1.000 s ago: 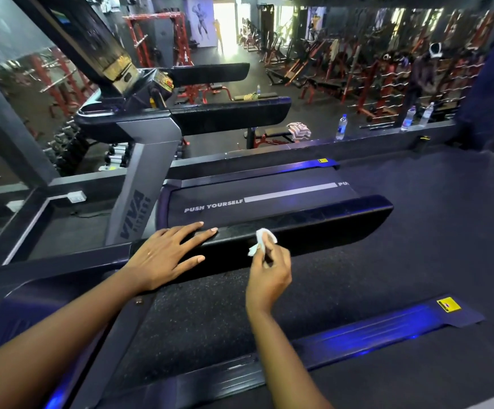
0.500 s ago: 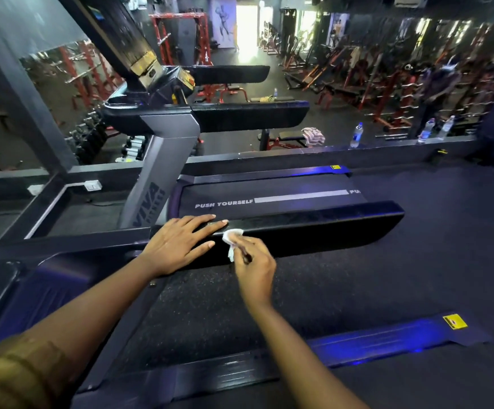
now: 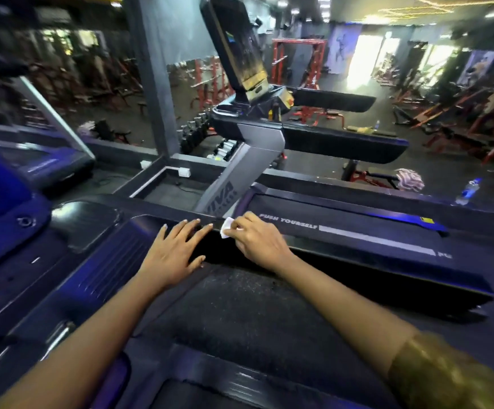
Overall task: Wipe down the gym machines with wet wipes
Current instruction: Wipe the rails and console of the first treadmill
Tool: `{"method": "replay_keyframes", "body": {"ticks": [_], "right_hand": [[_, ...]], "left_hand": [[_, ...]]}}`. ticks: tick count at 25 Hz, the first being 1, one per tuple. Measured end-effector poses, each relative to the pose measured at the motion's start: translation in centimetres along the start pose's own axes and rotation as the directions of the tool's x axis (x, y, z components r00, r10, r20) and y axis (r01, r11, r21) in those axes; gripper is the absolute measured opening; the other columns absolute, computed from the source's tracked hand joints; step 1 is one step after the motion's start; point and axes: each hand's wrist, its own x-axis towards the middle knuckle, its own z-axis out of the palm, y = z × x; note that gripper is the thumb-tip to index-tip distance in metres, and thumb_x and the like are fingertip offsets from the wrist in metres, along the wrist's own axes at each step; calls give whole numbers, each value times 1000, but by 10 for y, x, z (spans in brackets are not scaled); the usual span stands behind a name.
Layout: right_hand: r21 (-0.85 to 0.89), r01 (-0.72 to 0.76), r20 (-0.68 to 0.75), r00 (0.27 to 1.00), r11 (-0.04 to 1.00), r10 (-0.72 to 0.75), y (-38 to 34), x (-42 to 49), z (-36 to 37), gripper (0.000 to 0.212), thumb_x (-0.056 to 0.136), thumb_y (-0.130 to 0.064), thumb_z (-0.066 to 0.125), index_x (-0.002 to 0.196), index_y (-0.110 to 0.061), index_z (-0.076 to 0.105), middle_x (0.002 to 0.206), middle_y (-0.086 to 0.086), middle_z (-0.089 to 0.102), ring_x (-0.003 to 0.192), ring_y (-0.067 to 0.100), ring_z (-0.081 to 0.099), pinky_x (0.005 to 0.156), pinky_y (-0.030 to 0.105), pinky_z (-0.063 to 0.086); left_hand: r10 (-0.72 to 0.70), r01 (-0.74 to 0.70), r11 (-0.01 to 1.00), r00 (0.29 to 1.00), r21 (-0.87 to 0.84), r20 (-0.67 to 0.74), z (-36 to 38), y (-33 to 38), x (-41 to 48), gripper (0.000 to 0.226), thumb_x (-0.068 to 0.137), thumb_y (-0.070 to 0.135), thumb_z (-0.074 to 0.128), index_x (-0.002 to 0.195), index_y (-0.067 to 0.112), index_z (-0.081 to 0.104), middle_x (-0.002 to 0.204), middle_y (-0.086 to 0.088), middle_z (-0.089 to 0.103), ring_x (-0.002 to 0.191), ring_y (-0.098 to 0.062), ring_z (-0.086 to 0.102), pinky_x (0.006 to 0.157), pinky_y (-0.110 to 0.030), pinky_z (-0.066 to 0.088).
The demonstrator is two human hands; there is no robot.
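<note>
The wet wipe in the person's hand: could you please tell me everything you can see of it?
The wet wipe is a small white sheet, crumpled and folded, that looks soft and thin. Only a corner shows; the rest is hidden under the fingers of the right hand, which pinches it and presses it onto the black front cover of the treadmill, near the cover's left end. The left hand lies flat just beside it, fingertips close but apart.

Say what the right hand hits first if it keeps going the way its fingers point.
The right hand points left along the dark cover, wipe leading. First contact would likely be the left hand's fingertips, flat on the cover just beyond the wipe. The gap looks small.
</note>
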Motion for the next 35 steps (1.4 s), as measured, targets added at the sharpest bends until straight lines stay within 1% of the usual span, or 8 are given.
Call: {"method": "replay_keyframes", "body": {"ticks": [5,10,17,22,25,28,32,35], "right_hand": [[-51,435,110,897,899,-428,3,24,33,30,85,-14,40,80,-7,68,83,4,63,76,22,57,52,33,47],[-122,551,120,834,825,-539,26,-10,22,23,83,-10,47,73,-5,67,77,3,60,75,19,38,64,30,31],[-219,572,264,815,790,-516,61,-89,-13,31,87,-11,41,77,-7,70,74,-1,57,74,18,41,65,28,36],[-158,560,246,820,813,-517,21,-32,16,9,78,-16,66,73,-10,71,77,-1,61,78,19,54,64,29,39],[-175,556,397,795,812,-459,3,-6,42,29,82,-14,46,79,-5,74,87,2,68,80,20,58,62,28,45],[-239,564,572,740,790,-354,2,-22,41,41,75,-15,33,61,-16,72,80,-3,69,75,15,57,59,25,39],[-177,600,735,608,780,-301,12,-62,30,21,70,-27,58,54,-20,70,75,-7,68,76,13,59,60,23,44],[-125,560,540,731,819,-418,16,-60,17,33,78,-19,44,60,-13,71,82,-3,70,73,16,59,58,24,45]], "left_hand": [[-130,108,989,965,105,227,12,-2,-22,69,97,52,34,152,31,-1,160,1,6,145,-21,15,115,-44,17],[-111,90,992,956,87,271,15,-3,-19,69,97,54,32,152,28,0,160,1,7,144,-22,16,116,-39,17],[-131,104,988,959,117,250,12,2,-20,70,96,58,28,152,28,0,160,1,6,144,-21,17,116,-39,18],[-123,107,991,961,77,248,15,0,-19,69,96,58,28,152,29,1,160,0,7,141,-22,25,114,-39,24],[-127,117,992,961,56,247,17,0,-18,69,96,58,29,152,29,2,159,0,8,138,-23,29,113,-39,27],[-125,114,992,966,61,227,17,1,-18,68,96,57,29,153,29,3,159,0,9,136,-24,32,112,-39,28],[-125,111,991,968,72,217,16,1,-18,67,96,58,28,152,29,4,158,0,12,135,-24,34,112,-39,28],[-132,118,990,966,77,222,17,2,-18,66,96,58,27,152,30,6,158,0,13,134,-24,35,111,-39,29]]}}
